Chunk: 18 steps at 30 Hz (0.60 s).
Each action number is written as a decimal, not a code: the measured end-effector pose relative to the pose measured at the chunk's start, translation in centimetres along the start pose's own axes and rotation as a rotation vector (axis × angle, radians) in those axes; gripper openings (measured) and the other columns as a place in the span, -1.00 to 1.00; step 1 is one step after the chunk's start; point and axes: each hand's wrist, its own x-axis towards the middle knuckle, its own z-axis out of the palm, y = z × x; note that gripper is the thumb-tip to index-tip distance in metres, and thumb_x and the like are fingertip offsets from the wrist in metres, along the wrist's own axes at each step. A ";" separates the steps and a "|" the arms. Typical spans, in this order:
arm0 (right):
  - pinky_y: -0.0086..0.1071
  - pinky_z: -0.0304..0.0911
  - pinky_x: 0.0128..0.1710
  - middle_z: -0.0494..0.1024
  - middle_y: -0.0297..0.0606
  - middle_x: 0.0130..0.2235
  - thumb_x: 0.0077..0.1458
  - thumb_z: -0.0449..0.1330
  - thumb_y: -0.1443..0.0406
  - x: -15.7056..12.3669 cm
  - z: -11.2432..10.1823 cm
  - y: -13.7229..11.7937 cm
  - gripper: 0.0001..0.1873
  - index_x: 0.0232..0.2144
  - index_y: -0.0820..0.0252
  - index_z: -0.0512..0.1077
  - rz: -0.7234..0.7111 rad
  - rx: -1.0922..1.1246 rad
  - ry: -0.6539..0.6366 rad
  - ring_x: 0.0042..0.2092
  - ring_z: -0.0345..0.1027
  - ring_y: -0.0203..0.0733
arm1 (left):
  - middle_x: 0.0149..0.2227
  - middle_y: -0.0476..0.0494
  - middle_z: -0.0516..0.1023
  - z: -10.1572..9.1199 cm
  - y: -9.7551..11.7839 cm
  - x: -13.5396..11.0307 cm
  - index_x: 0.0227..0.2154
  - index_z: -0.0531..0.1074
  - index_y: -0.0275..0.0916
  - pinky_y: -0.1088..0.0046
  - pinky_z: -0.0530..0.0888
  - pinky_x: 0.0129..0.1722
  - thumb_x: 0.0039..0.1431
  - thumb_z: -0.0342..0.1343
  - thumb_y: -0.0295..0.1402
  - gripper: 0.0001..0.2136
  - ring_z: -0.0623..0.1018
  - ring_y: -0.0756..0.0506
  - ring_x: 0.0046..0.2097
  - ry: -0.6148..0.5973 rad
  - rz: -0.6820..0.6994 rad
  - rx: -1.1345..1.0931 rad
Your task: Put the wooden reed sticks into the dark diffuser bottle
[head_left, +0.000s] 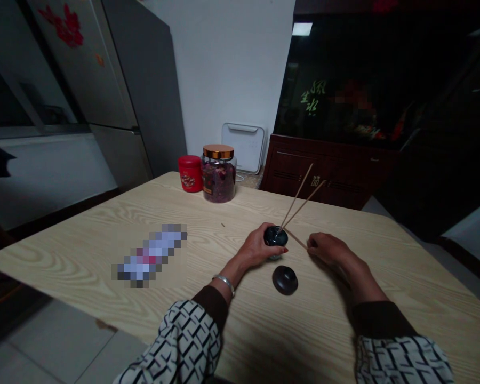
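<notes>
My table is wood-grained. Near its far edge stand a red tin and, beside it, a jar. A blurred item lies to my left, a brown speck mid-table, a lid nearer me. I can't tell whether my cup rests there.

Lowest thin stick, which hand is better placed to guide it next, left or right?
Probably the right hand: it pinches that thin stick at one end, while the left hand grips the small dark jar.

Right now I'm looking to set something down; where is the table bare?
Bare tabletop shows between the pixelated item and red canister, and right of the right hand. It's crowded around the left hand: dark pot, sticks, lid.
</notes>
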 end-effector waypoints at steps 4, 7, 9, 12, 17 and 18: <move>-0.40 0.09 -0.35 0.60 -0.17 -0.21 0.04 0.16 0.28 0.0 -0.2 -0.2 -0.85 -0.35 0.14 0.52 -0.002 0.006 0.008 -0.23 0.42 -0.16 | -0.12 -0.20 0.56 0.0 0.0 0.1 0.02 0.39 -0.24 0.26 0.47 -0.04 -0.17 0.43 -0.15 -0.35 0.54 -0.17 -0.09 -0.004 -0.005 0.005; -0.39 0.08 -0.37 0.60 -0.16 -0.20 0.06 0.12 0.28 -0.1 -0.3 -0.2 -0.83 -0.36 0.15 0.51 -0.001 -0.003 0.018 -0.23 0.42 -0.16 | -0.11 -0.20 0.56 -0.1 0.1 0.0 0.03 0.39 -0.24 0.25 0.47 -0.03 -0.16 0.42 -0.14 -0.35 0.53 -0.18 -0.09 -0.011 0.001 0.005; -0.38 0.06 -0.38 0.60 -0.14 -0.19 0.07 0.11 0.28 -0.2 -0.3 -0.3 -0.82 -0.35 0.16 0.52 0.002 -0.010 0.021 -0.23 0.43 -0.14 | -0.11 -0.20 0.56 -0.1 0.3 0.0 0.03 0.39 -0.24 0.24 0.47 -0.02 -0.16 0.42 -0.13 -0.34 0.53 -0.18 -0.09 -0.013 0.000 0.006; -0.35 0.06 -0.38 0.60 -0.09 -0.18 0.06 0.12 0.27 -0.4 -0.3 -0.5 -0.81 -0.34 0.17 0.52 0.012 -0.020 0.032 -0.22 0.43 -0.09 | -0.11 -0.20 0.55 -0.2 0.4 -0.1 0.03 0.39 -0.24 0.22 0.47 -0.02 -0.17 0.42 -0.13 -0.33 0.53 -0.18 -0.08 -0.008 -0.013 0.002; -0.35 0.09 -0.37 0.61 -0.08 -0.21 0.11 0.09 0.25 -0.6 -0.5 -0.6 -0.79 -0.35 0.17 0.51 0.006 -0.004 0.058 -0.22 0.43 -0.08 | -0.11 -0.22 0.56 -0.1 0.4 -0.1 0.03 0.39 -0.25 0.20 0.46 0.00 -0.19 0.43 -0.16 -0.33 0.53 -0.19 -0.08 -0.002 -0.022 -0.004; -0.35 0.11 -0.36 0.61 -0.10 -0.24 0.11 0.09 0.25 -0.6 -0.8 -0.4 -0.79 -0.37 0.17 0.50 0.004 0.014 0.075 -0.24 0.43 -0.10 | -0.11 -0.22 0.56 -0.1 0.4 -0.1 0.03 0.39 -0.26 0.20 0.46 0.00 -0.19 0.43 -0.16 -0.33 0.53 -0.19 -0.08 -0.002 -0.024 -0.005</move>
